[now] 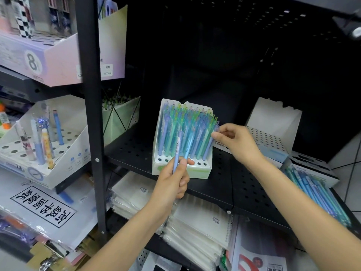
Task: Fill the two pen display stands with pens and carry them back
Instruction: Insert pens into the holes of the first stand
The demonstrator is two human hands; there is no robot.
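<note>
While nearly full, white cardboard pen display stand [181, 169] sits on black perforated shelf [244, 184], front holes open. Left hand [172, 184] grips two blue pens [180, 151], probably for those holes. Right hand [234, 141] fingers pinch a standing pen's top, likely seating it.

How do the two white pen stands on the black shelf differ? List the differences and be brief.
1. The near stand is almost full of blue and green pens; the far stand shows only bare holes.
2. The right hand pinches a pen at the near stand's right edge; nothing touches the far stand.
3. The near stand sits mid-shelf, the far stand further back and to the right.

Both are white card with a perforated deck and a raised back.
</note>
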